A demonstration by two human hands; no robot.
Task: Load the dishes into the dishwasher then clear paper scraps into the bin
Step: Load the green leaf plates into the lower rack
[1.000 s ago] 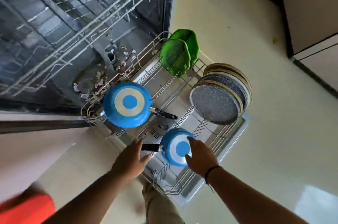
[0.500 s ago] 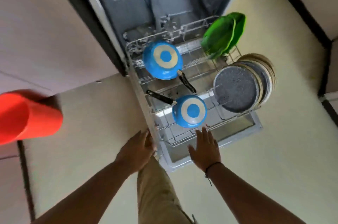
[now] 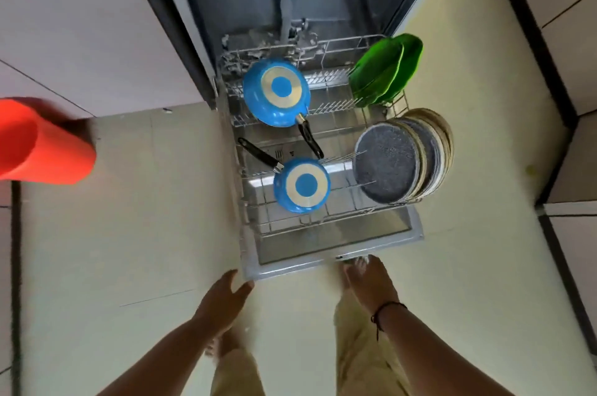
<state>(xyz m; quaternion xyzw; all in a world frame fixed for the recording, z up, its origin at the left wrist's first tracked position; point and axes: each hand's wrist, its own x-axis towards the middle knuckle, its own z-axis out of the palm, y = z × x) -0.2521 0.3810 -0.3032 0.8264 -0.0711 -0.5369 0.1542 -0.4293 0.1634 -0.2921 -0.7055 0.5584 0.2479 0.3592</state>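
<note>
Two blue pans [image 3: 277,92] [image 3: 302,185] lie bottom-up in the lower rack [image 3: 326,221], handles running diagonally; left hand [image 3: 223,298] and right hand [image 3: 371,282] hang spread, holding nothing.

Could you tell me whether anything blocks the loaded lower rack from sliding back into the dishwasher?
Nothing visible does: the tub behind the lower rack looks open, and both hands are clear of it.

Pans [image 3: 276,93]: blue, cream ring, blue centre. Plates [image 3: 386,167]: speckled grey. Dishes [image 3: 384,70] behind the plates: green. Bin [image 3: 42,142]: orange-red.
</note>
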